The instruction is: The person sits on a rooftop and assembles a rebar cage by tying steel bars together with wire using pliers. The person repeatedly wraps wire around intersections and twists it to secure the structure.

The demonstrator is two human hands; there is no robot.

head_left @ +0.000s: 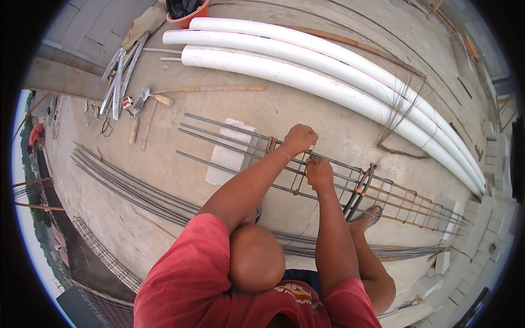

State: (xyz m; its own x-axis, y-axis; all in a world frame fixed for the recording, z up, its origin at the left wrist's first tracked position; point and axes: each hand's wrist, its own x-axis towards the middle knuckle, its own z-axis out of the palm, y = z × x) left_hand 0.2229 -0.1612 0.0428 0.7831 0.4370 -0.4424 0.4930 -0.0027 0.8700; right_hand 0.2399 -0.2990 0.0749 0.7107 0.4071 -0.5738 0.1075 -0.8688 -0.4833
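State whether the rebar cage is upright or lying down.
Lying down: the rebar cage runs lengthwise over the white block, past the right hand.

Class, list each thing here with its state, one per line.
Steel cage: horizontal, left bar ends bare
Left hand: closed, at the cage
Right hand: closed, at the cage
White pipes: lying side by side
Orange bucket: upright, black plastic inside
Loose rods: lying on floor
Trowel: lying flat

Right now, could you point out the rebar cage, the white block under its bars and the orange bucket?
Rebar cage (296,192), head view: joint on its lower long bar.
White block (224,157), head view: bare top between bars.
Orange bucket (189,19), head view: outer wall.
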